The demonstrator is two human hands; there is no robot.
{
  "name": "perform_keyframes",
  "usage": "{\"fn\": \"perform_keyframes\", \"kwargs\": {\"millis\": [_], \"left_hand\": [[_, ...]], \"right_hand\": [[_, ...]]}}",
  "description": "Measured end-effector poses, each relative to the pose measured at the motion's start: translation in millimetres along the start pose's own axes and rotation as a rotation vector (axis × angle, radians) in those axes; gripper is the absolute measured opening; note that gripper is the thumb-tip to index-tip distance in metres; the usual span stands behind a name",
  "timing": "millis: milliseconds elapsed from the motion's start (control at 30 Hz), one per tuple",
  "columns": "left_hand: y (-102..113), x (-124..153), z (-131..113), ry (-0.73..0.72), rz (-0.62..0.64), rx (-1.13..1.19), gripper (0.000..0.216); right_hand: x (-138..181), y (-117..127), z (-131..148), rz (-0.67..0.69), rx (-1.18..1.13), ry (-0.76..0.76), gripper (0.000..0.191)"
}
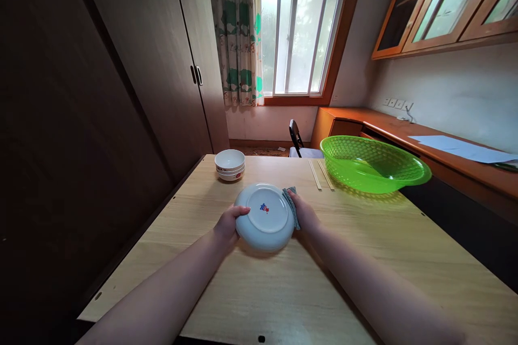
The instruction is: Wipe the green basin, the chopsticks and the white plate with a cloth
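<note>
A white plate (265, 234) is held up over the table with its underside toward me, showing a foot ring and a small blue and red mark. My left hand (231, 222) grips its left rim, the thumb lying on the underside and the other fingers hidden behind. At the right rim, my right hand (303, 210) is closed on a folded grey-green cloth (292, 207), which is pressed against the plate's edge. Beyond the plate, to the left, stands a stack of white bowls (230, 164) with red decoration.
A bright green plastic basket (374, 167) rests at the table's far right edge. Several light chopsticks (319, 175) lie beside it on the wooden table (243, 296). Behind are a folding chair (297, 137) and an orange-brown desk (384, 121) with papers (461, 148). A dark wardrobe (141, 64) borders the left.
</note>
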State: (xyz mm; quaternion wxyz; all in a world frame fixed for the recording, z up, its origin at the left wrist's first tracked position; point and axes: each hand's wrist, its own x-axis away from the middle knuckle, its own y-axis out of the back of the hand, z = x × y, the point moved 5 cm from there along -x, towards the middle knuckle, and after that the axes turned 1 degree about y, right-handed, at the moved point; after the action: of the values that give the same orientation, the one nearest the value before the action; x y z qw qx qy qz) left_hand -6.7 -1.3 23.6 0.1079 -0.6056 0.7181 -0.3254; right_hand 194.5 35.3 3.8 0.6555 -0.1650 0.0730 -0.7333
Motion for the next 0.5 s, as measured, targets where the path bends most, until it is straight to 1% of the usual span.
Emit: {"fn": "perform_keyframes", "kwargs": {"millis": [100,133,167,200,333,433,500], "left_hand": [[0,-1,1,0.005,-0.010,0.014,0.041],[1,-1,1,0.002,-0.018,0.017,0.040],[2,-1,1,-0.004,-0.027,0.020,0.040],[3,-2,1,-0.011,-0.038,0.023,0.039],[9,-3,1,-0.006,-0.096,0.032,0.035],[12,-3,0,-0.014,-0.145,0.040,0.034],[12,-3,-1,-0.021,-0.154,0.050,0.032]], "right_hand": [[-1,12,5,-0.210,0.065,0.105,0.045],[-1,14,7,-0.253,0.087,0.137,0.046],[0,14,9,-0.265,0.111,0.163,0.046],[0,13,10,-0.247,0.134,0.181,0.045],[5,2,14,-0.110,0.154,0.220,0.039],[11,-2,16,-0.076,0.178,0.249,0.037],[16,-5,19,-0.041,0.248,0.324,0.036]]}}
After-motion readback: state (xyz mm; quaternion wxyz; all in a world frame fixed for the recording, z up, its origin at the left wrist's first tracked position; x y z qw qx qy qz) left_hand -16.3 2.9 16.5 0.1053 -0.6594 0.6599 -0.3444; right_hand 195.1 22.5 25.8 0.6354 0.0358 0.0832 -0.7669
